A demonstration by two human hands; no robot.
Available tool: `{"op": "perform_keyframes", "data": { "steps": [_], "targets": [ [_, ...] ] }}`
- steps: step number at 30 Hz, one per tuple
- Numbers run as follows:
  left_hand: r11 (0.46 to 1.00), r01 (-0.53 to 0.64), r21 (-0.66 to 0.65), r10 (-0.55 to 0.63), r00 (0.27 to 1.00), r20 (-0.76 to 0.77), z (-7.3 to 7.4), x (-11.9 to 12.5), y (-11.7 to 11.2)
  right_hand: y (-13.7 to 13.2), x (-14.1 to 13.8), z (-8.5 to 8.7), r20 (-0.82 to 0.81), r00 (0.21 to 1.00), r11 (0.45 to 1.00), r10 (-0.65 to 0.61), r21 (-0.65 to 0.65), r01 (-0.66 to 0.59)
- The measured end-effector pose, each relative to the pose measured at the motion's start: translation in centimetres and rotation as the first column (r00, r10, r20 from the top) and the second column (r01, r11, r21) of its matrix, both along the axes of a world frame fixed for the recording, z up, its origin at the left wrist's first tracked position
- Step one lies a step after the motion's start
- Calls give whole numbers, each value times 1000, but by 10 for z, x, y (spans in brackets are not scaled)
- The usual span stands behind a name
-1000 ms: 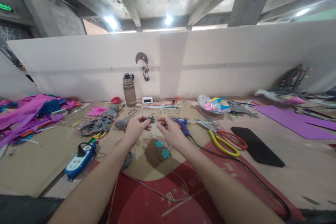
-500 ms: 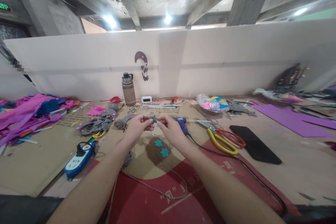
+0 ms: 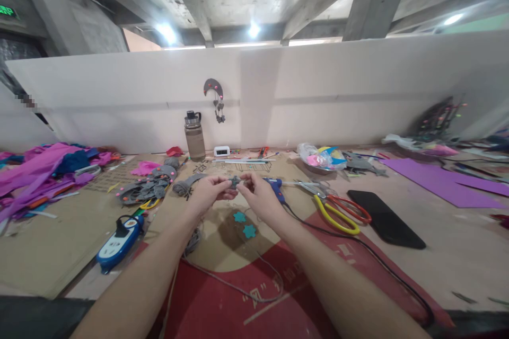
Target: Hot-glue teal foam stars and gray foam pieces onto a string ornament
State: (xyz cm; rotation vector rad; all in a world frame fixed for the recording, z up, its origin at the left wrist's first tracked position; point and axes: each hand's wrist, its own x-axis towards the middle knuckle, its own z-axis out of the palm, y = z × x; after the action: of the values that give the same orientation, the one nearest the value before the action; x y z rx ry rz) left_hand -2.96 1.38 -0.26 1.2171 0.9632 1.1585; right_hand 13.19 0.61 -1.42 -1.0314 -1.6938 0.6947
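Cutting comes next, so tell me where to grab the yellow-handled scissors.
Grip the yellow-handled scissors by the handle loops, coming from the near right with the right hand, now pinching a grey piece. They lie flat with blades pointing left toward the glue gun, so the loops face you.

Colour rundown: the small grey felt flower piece [image 3: 234, 181] is plain slate, no print. At its 6 o'clock, two teal felt flower cut-outs [image 3: 239, 216] on tan cardboard [image 3: 228, 251]. At 3 o'clock a bright blue glue gun [image 3: 274, 186], then yellow-handled scissors [image 3: 338, 218] and red-handled scissors [image 3: 354, 208], plus a plain black flat slab [image 3: 385, 219]. Blue-and-white power strip [image 3: 119, 235] at 8 o'clock; red mat with white lettering [image 3: 222, 312] lowest.
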Motion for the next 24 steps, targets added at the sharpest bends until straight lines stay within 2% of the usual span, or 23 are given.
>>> {"op": "perform_keyframes", "data": {
  "steps": [5,8,10,13,14,16,17,18,21,24],
  "targets": [
    [982,-171,78,161,979,121,1,-6,6,-11,-3,3,145,979,987,144,50,-152],
    [965,-232,119,207,959,192,2,-8,8,-11,-2,6,244,959,979,148,104,-177],
    [960,-251,124,220,950,220,2,-8,8,-6,3,7,285,956,988,75,107,-109],
    [958,-259,122,221,941,257,4,-9,7,8,22,7,367,920,989,-138,93,111],
    [959,-259,119,220,938,270,4,-10,7,14,31,6,413,880,973,-232,100,209],
    [959,-259,114,218,932,289,5,-11,7,26,47,0,589,718,907,-370,61,417],
    [959,-259,111,217,930,297,5,-12,7,31,53,-5,672,646,879,-362,16,476],
    [960,-259,109,216,927,306,6,-12,7,35,58,-10,700,634,872,-328,-33,488],
    [961,-257,98,211,917,338,7,-13,7,42,65,-27,710,650,862,-269,-123,492],
    [959,-274,69,236,911,338,9,-14,5,46,63,-39,670,694,865,-265,-153,478]
  ]
}}
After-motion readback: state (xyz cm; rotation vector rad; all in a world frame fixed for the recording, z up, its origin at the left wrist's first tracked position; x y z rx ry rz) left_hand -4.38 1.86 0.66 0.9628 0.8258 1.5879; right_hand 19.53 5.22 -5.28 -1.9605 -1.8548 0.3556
